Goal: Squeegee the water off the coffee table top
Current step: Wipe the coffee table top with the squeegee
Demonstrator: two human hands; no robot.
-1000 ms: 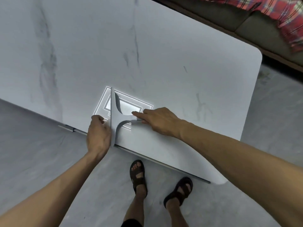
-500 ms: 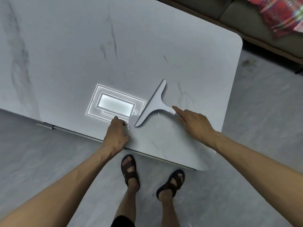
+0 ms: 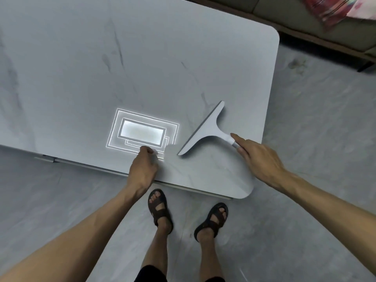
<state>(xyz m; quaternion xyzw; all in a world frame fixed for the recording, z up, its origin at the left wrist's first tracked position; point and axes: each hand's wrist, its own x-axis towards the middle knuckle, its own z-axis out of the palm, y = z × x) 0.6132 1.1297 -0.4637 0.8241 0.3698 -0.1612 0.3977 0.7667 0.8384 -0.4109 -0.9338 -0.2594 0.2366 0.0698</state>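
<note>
The coffee table top [image 3: 142, 58] is white marble with faint grey veins; I cannot make out any water on it. A grey T-shaped squeegee [image 3: 209, 129] lies flat near the table's front right corner, its blade running diagonally. My right hand [image 3: 258, 159] holds the end of its handle, index finger stretched along it. My left hand [image 3: 142, 169] rests at the table's front edge, left of the blade's near tip, fingers curled and not touching the squeegee.
A ceiling light's bright rectangular reflection [image 3: 142, 132] shines on the top beside my left hand. My sandalled feet [image 3: 160, 208] stand on the grey floor just in front of the table. A sofa [image 3: 305, 23] with a plaid cloth [image 3: 329, 9] sits beyond the far right corner.
A second ago the squeegee stood between both hands near the front edge. It now lies flat further right, held by my right hand only; my left hand has let go.
</note>
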